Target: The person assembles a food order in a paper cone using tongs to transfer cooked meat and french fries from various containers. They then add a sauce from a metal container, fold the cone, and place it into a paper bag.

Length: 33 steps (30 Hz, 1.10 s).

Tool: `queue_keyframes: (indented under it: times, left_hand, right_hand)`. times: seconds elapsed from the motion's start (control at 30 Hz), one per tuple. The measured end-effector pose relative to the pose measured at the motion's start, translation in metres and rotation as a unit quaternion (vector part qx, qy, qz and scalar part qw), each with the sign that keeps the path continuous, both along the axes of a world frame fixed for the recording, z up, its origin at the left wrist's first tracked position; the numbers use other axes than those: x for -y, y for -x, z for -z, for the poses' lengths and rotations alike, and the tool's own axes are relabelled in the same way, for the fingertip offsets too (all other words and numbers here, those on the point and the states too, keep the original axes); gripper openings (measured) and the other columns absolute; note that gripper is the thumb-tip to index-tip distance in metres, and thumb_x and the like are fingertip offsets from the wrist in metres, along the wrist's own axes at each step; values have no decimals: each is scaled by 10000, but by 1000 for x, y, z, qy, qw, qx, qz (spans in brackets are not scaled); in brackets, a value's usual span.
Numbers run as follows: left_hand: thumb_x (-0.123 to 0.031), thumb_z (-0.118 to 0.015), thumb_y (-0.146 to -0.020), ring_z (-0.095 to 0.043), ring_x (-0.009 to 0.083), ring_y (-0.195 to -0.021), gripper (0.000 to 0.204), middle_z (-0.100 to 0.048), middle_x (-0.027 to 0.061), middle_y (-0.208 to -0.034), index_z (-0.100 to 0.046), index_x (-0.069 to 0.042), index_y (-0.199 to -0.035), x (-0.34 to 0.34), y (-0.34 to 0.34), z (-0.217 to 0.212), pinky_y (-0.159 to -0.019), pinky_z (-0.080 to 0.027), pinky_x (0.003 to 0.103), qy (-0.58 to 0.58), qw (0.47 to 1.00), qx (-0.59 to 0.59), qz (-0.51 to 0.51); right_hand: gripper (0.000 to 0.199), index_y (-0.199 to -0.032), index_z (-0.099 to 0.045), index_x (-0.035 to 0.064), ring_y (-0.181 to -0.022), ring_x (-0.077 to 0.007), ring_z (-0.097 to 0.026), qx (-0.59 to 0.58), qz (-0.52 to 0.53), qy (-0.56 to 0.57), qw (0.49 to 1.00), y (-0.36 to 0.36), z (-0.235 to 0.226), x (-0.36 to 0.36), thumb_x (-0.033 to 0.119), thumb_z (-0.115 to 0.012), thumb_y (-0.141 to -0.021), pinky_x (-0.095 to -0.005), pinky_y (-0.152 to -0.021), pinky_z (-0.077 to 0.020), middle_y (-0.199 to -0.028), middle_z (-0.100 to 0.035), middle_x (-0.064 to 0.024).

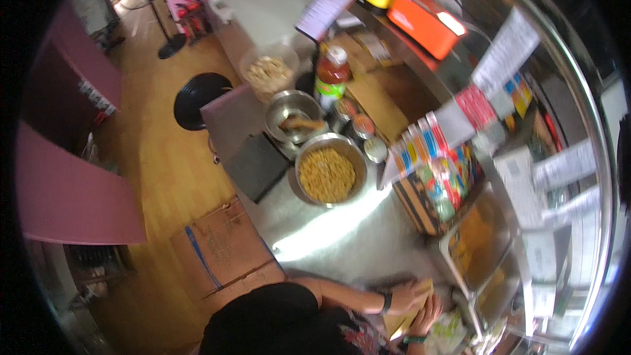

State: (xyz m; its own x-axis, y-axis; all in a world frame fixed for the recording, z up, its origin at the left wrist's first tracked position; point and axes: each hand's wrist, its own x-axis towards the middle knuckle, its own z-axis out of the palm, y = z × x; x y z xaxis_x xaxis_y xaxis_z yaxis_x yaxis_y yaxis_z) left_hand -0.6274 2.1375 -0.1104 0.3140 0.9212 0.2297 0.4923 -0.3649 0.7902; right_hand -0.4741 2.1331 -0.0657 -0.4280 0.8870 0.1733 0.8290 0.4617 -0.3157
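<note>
At the lower right of the metal counter [296, 250], my two hands are close together on a flat, tan, paper-like piece [399, 323]. My left hand [409, 296], with a dark band on its wrist, lies along its upper side with the fingers closed. Right beside it my right hand [428, 314], green band at the wrist, grips the piece's edge. Blur hides exactly what the piece is. Some whitish-green packaging [448, 330] lies close to the right hand.
A steel bowl of yellowish pieces [327, 175] stands mid-counter, beside a smaller steel bowl [293, 117], a sauce bottle [333, 75] and several shakers. Metal food trays [474, 289] and a box of packets [427, 213] line the right. Flattened cardboard [230, 250] lies on the floor.
</note>
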Motion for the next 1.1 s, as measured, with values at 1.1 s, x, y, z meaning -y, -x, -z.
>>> queue_keyframes:
  times: [1.1]
  left_hand:
    - [-251,-465,-846,-378,437,-1103,538,-231,326,-1281,-264,-60,-1307,5,-1,-17,-930,-341,411,-2,996,-80,-25]
  right_hand:
    - [290,-866,-501,118,-801,-110,-527,-244,51,262,932,-19,10,-14,169,-676,-640,-464,-1022,8,-754,-505,55]
